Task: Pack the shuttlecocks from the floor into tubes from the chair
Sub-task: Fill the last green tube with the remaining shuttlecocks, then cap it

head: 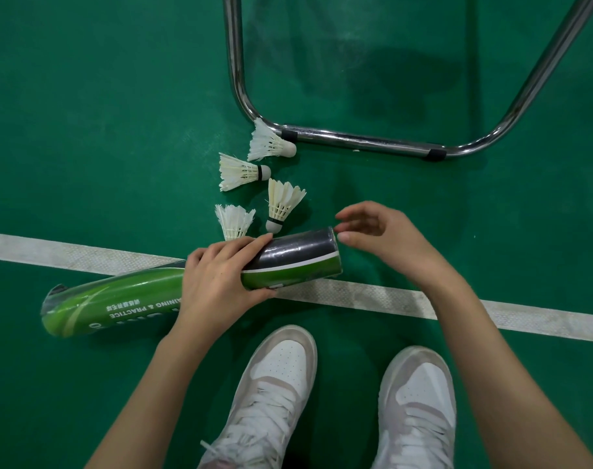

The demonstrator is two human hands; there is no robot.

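Tube held low over the court line, four shuttlecocks loose on the floor

Fingers of the left hand (220, 282) wrap around the middle of a green and black shuttlecock tube (126, 299), which lies nearly level across the white court line (525, 316), its far-right end slightly raised. The right hand (379, 238) hovers just beside that right end of the tube with fingers loosely curled and spread, grasping nothing; whether the fingertips touch the rim cannot be told.

Four white feather shuttlecocks lie on the green floor (85, 130) just beyond the tube. One (235, 222) sits right behind the left hand's fingers, its cork hidden. Another (281, 206) stands tilted beside it, cork toward the tube. A third (242, 172) lies on its side farther off, cork pointing right. The farthest one (269, 143) rests against the corner of the chrome chair frame (362, 142).

Two white sneakers (271, 394) stand on the near side of the line.
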